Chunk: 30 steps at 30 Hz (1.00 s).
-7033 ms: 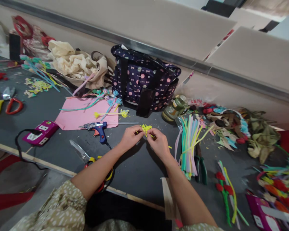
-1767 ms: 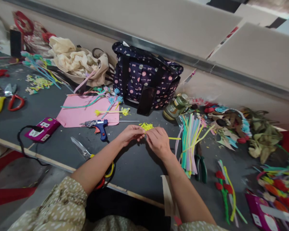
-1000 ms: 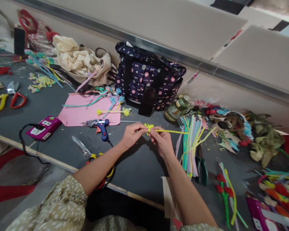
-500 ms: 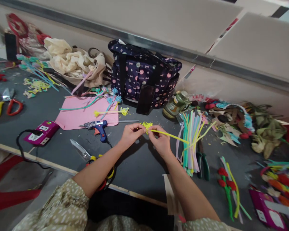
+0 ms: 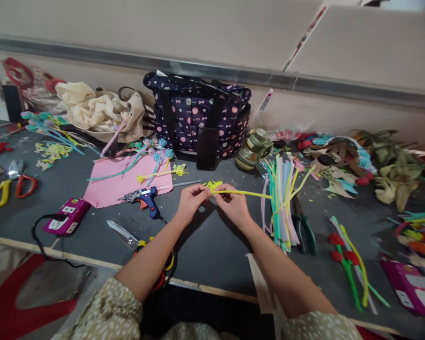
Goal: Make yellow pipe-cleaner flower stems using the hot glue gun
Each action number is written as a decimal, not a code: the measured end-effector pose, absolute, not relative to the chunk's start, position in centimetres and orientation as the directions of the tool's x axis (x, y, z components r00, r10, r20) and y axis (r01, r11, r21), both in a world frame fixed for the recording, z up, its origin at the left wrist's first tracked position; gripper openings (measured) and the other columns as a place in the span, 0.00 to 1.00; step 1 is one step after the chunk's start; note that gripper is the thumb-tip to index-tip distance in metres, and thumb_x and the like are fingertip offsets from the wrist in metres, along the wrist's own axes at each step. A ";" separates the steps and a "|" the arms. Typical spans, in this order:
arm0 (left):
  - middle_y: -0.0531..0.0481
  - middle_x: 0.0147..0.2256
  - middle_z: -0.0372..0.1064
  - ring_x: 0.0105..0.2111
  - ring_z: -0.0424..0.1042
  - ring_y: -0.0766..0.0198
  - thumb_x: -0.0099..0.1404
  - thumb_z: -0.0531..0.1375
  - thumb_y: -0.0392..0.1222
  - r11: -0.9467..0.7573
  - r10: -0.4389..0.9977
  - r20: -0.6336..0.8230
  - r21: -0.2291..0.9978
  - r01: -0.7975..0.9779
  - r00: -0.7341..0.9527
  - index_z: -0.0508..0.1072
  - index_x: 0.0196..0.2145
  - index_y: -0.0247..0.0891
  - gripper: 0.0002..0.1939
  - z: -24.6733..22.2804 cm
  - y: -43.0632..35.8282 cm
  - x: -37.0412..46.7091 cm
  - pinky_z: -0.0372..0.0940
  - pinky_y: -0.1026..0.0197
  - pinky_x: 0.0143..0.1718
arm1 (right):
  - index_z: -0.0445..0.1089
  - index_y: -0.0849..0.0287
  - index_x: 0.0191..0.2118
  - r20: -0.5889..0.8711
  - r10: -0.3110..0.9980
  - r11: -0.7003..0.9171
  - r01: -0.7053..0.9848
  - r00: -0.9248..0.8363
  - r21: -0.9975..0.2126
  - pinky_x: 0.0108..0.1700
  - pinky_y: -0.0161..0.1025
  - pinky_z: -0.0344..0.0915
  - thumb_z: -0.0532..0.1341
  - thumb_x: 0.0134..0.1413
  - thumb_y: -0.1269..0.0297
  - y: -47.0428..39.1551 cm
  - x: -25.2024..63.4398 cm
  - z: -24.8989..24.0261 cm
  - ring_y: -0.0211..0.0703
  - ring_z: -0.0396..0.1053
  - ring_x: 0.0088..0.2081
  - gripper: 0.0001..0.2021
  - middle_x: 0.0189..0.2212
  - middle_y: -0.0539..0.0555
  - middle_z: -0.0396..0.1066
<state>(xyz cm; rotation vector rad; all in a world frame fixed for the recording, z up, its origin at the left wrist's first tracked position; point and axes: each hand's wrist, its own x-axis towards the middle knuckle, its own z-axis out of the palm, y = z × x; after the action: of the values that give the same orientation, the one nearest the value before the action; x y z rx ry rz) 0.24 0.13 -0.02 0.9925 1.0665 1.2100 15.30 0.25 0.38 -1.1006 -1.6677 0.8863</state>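
Both hands meet over the middle of the dark table. My right hand [image 5: 233,208] pinches a yellow pipe cleaner [image 5: 251,192], whose long end points right toward a bundle of pastel pipe cleaners [image 5: 283,203]. At the other end, my left hand [image 5: 192,204] is closed, its thumb and fingertips pressed on the tip. Small yellow clippings [image 5: 212,184] lie just beyond the fingertips. A blue glue gun [image 5: 148,200] rests left of my left hand. Scissors [image 5: 127,236] with yellow and red handles lie partly under my left forearm.
A pink sheet [image 5: 109,189] holds several pipe-cleaner flowers. Behind stand a dark patterned bag [image 5: 184,113], a phone [image 5: 208,148] and a green-lidded jar [image 5: 254,148]. Purple power strip [image 5: 69,216] with black cord sits left; pliers [image 5: 306,231] and red pipe-cleaner tulips [image 5: 343,255] lie right.
The camera view has turned slightly, shifting the scene. Both hands stay together on the yellow pipe cleaner, which lies a little more level in the picture.
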 end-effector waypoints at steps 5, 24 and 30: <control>0.52 0.20 0.68 0.19 0.64 0.70 0.50 0.64 0.38 0.358 0.931 -0.302 0.863 -0.356 0.205 0.72 0.24 0.33 0.06 -0.2 0.6 -0.3 0.60 0.66 0.22 | 0.71 0.56 0.35 0.526 0.778 0.628 0.419 -0.343 -0.655 0.39 0.37 0.66 0.55 0.57 0.71 0.2 16.0 0.4 0.40 0.70 0.34 0.08 0.31 0.52 0.73; 0.50 0.28 0.70 0.30 0.68 0.65 0.60 0.61 0.39 -0.390 0.915 0.402 0.899 0.200 -0.021 0.74 0.28 0.36 0.05 0.2 -0.4 0.3 0.63 0.62 0.34 | 0.72 0.62 0.26 -0.218 0.953 -0.276 -0.309 -0.210 -0.910 0.21 0.29 0.61 0.70 0.40 0.55 0.7 14.6 0.7 0.31 0.63 0.20 0.15 0.20 0.49 0.69; 0.50 0.28 0.70 0.30 0.68 0.65 0.61 0.60 0.37 -0.502 0.852 0.522 0.803 0.321 0.028 0.73 0.29 0.37 0.04 0.1 -0.3 0.1 0.63 0.62 0.34 | 0.71 0.62 0.26 -0.227 0.955 -0.285 -0.386 -0.190 -0.877 0.22 0.29 0.61 0.70 0.40 0.58 0.6 14.4 0.7 0.31 0.63 0.20 0.13 0.20 0.48 0.69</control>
<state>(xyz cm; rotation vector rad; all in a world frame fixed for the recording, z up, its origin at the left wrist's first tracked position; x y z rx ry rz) 0.11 -0.33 0.14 1.8414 1.1882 1.4874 14.41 0.57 0.65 -0.9979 -0.8444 1.6754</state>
